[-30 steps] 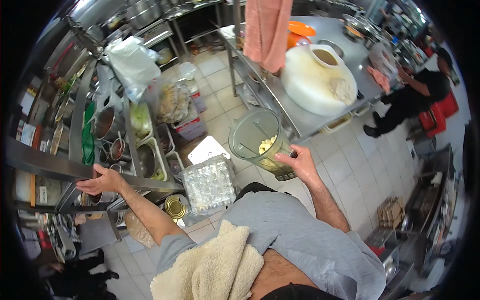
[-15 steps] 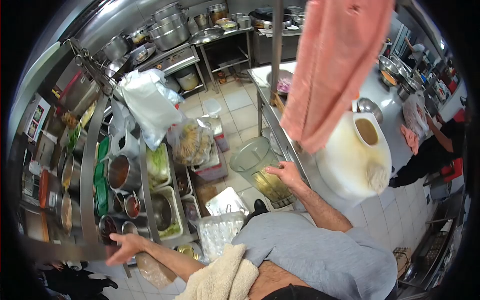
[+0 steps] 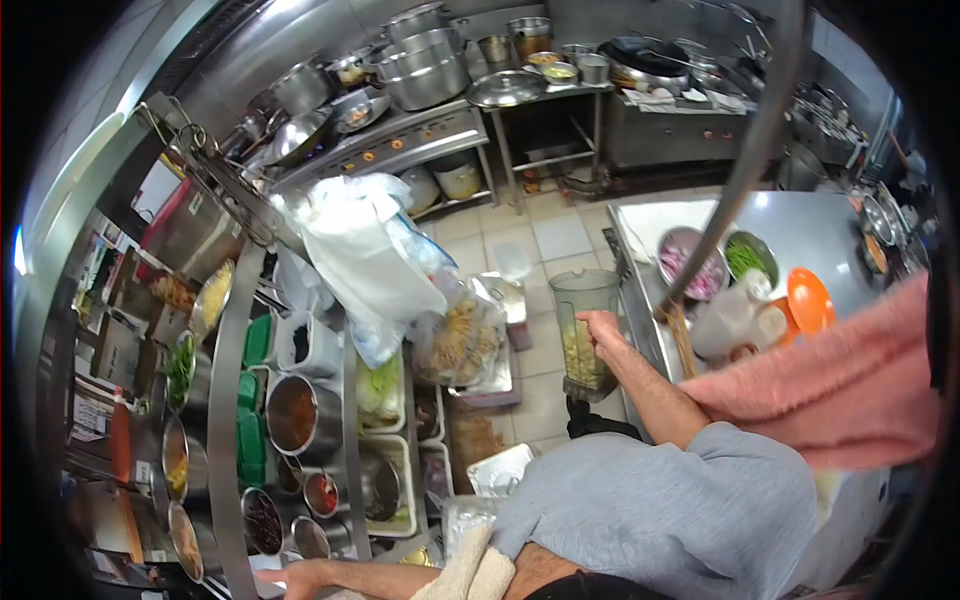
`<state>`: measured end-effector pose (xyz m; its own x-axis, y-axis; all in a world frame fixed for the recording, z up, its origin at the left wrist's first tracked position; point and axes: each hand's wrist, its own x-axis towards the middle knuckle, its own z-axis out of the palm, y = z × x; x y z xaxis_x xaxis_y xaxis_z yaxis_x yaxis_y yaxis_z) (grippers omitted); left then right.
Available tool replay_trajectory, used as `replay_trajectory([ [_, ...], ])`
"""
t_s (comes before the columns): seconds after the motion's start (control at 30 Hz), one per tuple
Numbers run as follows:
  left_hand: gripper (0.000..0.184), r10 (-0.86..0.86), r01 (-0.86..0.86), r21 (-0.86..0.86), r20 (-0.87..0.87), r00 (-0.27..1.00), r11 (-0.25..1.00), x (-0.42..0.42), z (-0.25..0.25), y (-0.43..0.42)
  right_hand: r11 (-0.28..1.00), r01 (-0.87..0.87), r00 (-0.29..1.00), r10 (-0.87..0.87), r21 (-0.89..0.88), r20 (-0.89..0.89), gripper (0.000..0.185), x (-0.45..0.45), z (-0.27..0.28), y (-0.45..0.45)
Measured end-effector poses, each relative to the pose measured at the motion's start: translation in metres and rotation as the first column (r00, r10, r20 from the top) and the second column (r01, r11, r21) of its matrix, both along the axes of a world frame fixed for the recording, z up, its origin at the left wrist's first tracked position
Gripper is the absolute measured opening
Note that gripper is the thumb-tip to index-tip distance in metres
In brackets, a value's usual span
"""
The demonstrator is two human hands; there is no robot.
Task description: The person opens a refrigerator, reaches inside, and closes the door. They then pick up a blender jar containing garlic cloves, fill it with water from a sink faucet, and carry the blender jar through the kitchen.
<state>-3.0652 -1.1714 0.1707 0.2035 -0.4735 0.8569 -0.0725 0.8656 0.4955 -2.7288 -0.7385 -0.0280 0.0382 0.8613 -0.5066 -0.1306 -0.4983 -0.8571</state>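
Observation:
A clear blender jar [image 3: 572, 345] with pale yellow chunks in its lower part hangs upright over the tiled floor. My right hand [image 3: 603, 332] is closed on its right side, near the upper half; the palm hides what it grips. At the bottom left, my left hand [image 3: 297, 577] reaches out with its fingers stretched, holding nothing that I can see, close to the steel shelf rail [image 3: 233, 430]. Near it stand a pot of dark red food [image 3: 262, 522] and a smaller metal pot [image 3: 311, 538].
A hanging pink towel [image 3: 830, 385] covers part of the steel counter at right. Bowls of chopped purple onion [image 3: 690, 262] and chopped greens [image 3: 748, 258] stand on that counter. A bag of yellowish food [image 3: 460, 340] and white plastic bags [image 3: 365, 255] sit left of the jar.
My view has swung right and forward past the counter. The blender jar, in my right hand, stands more upright. My left hand appears lower, near the bottom edge.

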Motion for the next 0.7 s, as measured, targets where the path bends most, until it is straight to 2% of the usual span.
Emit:
replay_trajectory([
  [0.03,0.084,-0.41,0.409,0.099,-0.01,0.912,0.907,0.018,0.013,0.023,0.999,-0.009,0.998,0.006,-0.043,-0.07,0.013,-0.009,-0.004,0.023],
  [0.07,0.084,-0.397,0.398,0.104,-0.022,0.917,0.912,0.021,0.02,0.048,0.999,-0.022,0.997,0.019,-0.034,-0.079,0.013,-0.018,-0.009,0.046],
  [0.13,0.063,-0.606,0.595,-0.162,-0.027,0.795,0.787,0.024,0.028,0.096,0.997,0.045,0.998,-0.042,-0.066,0.055,0.007,-0.031,-0.02,0.09],
  [0.17,0.037,-0.793,0.783,-0.128,-0.11,0.599,0.609,0.008,0.019,0.119,0.997,0.033,0.999,-0.03,-0.071,0.041,0.007,-0.036,-0.027,0.106],
  [0.2,0.029,-0.913,0.919,-0.105,-0.205,0.353,0.379,0.006,0.019,0.154,0.997,0.01,1.0,-0.011,-0.079,-0.007,0.006,-0.039,-0.027,0.128],
  [0.23,0.024,-0.935,0.931,-0.114,-0.129,0.331,0.345,0.007,0.022,0.188,0.996,-0.013,0.999,0.008,-0.091,-0.05,0.006,-0.043,-0.027,0.149],
  [0.27,0.023,-0.97,0.974,-0.033,-0.108,0.22,0.225,0.008,0.025,0.222,0.996,-0.02,0.998,0.015,-0.091,-0.054,0.006,-0.049,-0.029,0.169],
  [0.3,0.023,-0.989,0.99,-0.037,-0.062,0.133,0.135,0.008,0.027,0.254,0.998,0.016,0.999,-0.018,-0.054,-0.035,0.007,-0.056,-0.029,0.186],
  [0.33,0.023,-0.995,0.995,0.003,-0.033,0.095,0.095,0.011,0.03,0.286,0.998,0.054,0.998,-0.054,-0.017,-0.015,0.01,-0.062,-0.028,0.203],
  [0.37,0.021,-0.999,0.999,-0.031,0.002,0.044,0.044,0.01,0.032,0.314,0.998,0.053,0.999,-0.053,-0.024,-0.012,0.01,-0.067,-0.013,0.212],
  [0.43,0.018,-0.992,0.992,-0.004,-0.006,-0.127,-0.127,0.008,0.033,0.364,0.992,0.026,0.997,-0.018,0.122,-0.071,0.017,-0.068,0.018,0.226],
  [0.47,0.018,-0.981,0.981,0.016,-0.026,-0.192,-0.193,0.008,0.032,0.388,0.993,0.033,0.998,-0.027,0.111,-0.061,0.017,-0.067,0.028,0.234],
  [0.53,0.017,-0.96,0.961,0.023,0.029,-0.277,-0.277,0.006,0.032,0.43,0.978,0.088,0.993,-0.071,0.188,-0.098,0.019,-0.068,0.04,0.254],
  [0.57,0.017,-0.946,0.945,0.05,0.001,-0.323,-0.323,0.002,0.028,0.45,0.978,0.086,0.994,-0.07,0.19,-0.089,0.019,-0.066,0.038,0.266],
  [0.6,0.017,-0.949,0.947,0.057,-0.006,-0.315,-0.315,-0.002,0.027,0.469,0.972,0.096,0.994,-0.083,0.212,-0.073,0.018,-0.061,0.035,0.28],
  [0.67,0.017,-0.905,0.901,0.104,0.015,-0.426,-0.422,-0.01,0.025,0.506,0.966,0.089,0.996,-0.08,0.244,-0.048,0.017,-0.054,0.031,0.307],
  [0.7,0.017,-0.909,0.904,0.109,0.003,-0.416,-0.413,-0.015,0.024,0.525,0.968,0.14,0.989,-0.128,0.209,-0.072,0.018,-0.05,0.03,0.32],
])
